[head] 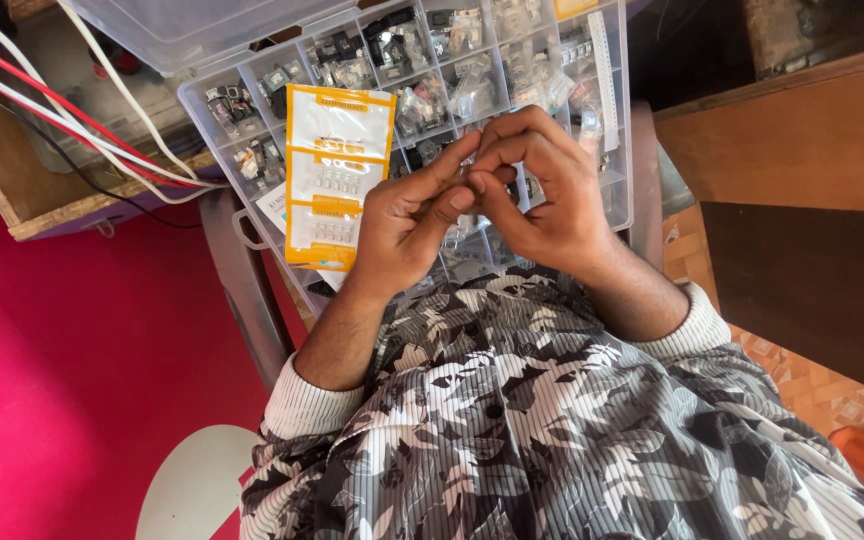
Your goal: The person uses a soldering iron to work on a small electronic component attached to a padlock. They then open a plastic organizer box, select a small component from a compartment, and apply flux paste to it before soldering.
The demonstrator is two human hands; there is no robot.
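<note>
A bright pink floor fills the space to the left of the clear plastic organiser box, and a dark wooden cabinet stands to its right. The box sits open on what looks like a grey plastic chair rather than a tabletop, its lid tipped back. Red and white wires trail in from the left of the box, out of a wooden crate. An orange-edged card of small parts lies across the box's left compartments.

Directly above the box's near compartments, the left hand and right hand meet, fingers of both pinched on a tiny part; it is too small to identify.

The risk, as I judge it, is the part slipping from the pinch: it would drop into a wrong compartment among similar bagged pieces, or past the box to the floor. A nudge from a forearm could also tip the box off its seat.
</note>
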